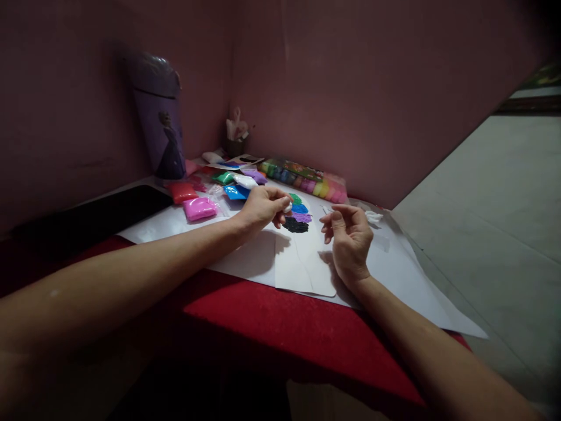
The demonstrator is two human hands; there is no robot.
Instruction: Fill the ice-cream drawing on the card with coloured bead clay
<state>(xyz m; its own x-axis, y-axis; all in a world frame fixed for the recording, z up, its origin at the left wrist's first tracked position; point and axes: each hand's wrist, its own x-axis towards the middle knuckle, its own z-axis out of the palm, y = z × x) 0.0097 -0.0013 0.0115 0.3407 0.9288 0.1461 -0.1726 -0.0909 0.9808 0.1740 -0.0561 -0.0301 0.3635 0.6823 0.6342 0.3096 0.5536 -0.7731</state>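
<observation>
Between the thumb and fingers of my left hand (265, 207) is a small lump of white clay (288, 207). My right hand (350, 237) is raised over the paper's right part, fingers curled, with a thin pale tool (325, 209) at its fingertips, hard to make out. Below and between both hands lies a white card (302, 263) bearing green (295, 199), blue (300, 208), purple (301, 217) and black (297, 225) textured clay patches. White clay (373, 217) rests on the paper beyond my right hand.
Red (182, 192), pink (199, 209) and blue (236, 192) clay packets lie left of my left hand. A long multicolour pack (307, 180) rests against the wall. A purple bag (164, 128) stands back left, near a black flat object (100, 213). White paper (245, 257) covers red cloth (280, 316).
</observation>
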